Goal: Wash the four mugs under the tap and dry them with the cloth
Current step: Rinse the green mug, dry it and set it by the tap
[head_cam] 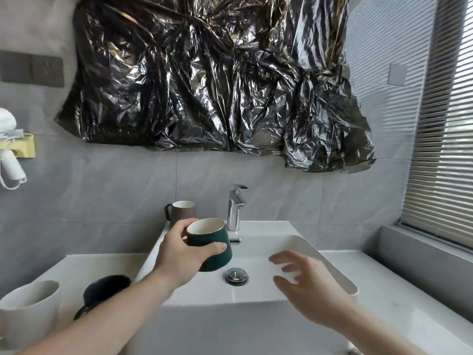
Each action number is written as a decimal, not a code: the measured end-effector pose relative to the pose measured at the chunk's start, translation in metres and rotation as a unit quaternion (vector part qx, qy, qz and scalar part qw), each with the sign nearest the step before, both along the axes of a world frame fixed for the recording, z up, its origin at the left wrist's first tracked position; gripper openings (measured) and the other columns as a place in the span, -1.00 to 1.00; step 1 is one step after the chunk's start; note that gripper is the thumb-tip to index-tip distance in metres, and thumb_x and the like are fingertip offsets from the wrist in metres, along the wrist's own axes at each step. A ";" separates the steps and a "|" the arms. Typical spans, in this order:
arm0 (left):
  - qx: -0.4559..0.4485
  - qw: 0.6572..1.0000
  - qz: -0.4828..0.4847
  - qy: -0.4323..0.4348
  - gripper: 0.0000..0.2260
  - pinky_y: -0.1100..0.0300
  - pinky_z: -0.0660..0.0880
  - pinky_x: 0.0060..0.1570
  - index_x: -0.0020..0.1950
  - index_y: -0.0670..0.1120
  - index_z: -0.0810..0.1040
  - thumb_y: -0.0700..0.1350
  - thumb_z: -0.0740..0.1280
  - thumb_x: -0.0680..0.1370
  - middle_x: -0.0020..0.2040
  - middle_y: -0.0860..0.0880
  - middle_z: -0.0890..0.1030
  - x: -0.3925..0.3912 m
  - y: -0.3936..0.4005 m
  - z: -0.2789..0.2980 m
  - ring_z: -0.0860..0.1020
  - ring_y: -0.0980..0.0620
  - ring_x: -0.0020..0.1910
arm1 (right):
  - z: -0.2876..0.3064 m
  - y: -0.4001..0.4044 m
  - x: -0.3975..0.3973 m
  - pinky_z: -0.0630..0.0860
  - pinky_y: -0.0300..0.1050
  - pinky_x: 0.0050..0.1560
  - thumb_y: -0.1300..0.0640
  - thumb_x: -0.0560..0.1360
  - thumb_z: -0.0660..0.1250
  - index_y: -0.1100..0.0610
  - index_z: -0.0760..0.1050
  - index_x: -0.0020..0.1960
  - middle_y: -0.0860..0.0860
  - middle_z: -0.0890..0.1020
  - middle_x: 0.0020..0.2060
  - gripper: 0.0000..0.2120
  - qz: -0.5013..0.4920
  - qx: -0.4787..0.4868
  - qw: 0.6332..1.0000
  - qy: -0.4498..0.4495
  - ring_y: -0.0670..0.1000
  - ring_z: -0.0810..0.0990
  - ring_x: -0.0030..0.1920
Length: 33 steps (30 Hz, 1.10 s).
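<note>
A: What is held over the basin point(258, 294)?

B: The green mug point(211, 245) is gripped, tilted, by the left hand point(183, 260), thumb across its front, beside the tap point(236, 207). Nothing is held by the right hand point(307, 285), fingers spread and loosely bent.

A: And around it?

B: A brown mug point(183, 212) is seen behind; a dark mug point(106, 290) and a white mug point(30, 311) are set on the counter at left. Black plastic sheeting point(212, 73) is hung on the wall above.
</note>
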<state>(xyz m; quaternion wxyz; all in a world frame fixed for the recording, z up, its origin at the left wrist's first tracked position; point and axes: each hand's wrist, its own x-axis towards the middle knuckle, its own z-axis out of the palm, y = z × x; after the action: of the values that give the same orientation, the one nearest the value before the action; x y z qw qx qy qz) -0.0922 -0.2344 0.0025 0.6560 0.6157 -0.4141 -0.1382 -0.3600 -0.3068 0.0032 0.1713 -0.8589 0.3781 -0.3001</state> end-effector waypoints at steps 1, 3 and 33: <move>0.011 1.000 0.004 -0.006 -0.21 -0.06 0.67 0.13 0.20 0.20 0.57 0.18 0.70 -0.01 0.10 0.10 0.70 0.004 -0.009 0.000 0.67 0.05 0.11 | -0.001 -0.007 0.008 0.51 -0.34 0.15 0.03 0.55 0.36 -0.21 0.56 0.23 -0.37 0.60 0.15 -0.72 0.002 0.014 1.000 0.005 -0.32 0.56 0.14; 0.028 0.999 0.016 -0.025 -0.21 -0.03 0.65 0.15 0.21 0.20 0.55 0.19 0.69 0.00 0.11 0.14 0.67 0.011 -0.026 0.001 0.65 0.06 0.12 | -0.006 -0.023 0.022 0.49 -0.36 0.11 0.03 0.55 0.35 -0.20 0.54 0.25 -0.33 0.59 0.16 -0.71 -0.004 0.034 0.999 0.026 -0.29 0.56 0.13; 0.238 0.925 0.145 -0.259 -0.19 -0.02 0.39 0.38 0.59 -0.11 0.19 0.25 0.45 0.52 0.50 -0.14 0.41 0.069 -0.212 -0.003 0.35 -0.18 0.50 | -0.034 -0.066 0.059 0.39 -0.41 -0.10 -0.22 0.45 0.31 -0.29 0.51 -0.02 -0.37 0.64 -0.03 -0.88 -0.050 0.066 0.991 0.110 -0.31 0.62 -0.02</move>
<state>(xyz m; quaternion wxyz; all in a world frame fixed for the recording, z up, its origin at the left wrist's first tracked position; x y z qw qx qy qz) -0.0231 -0.4461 -0.0009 0.3732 0.8210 -0.4311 0.0281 -0.3013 -0.3725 -0.0310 0.1694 -0.8535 0.4561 -0.1869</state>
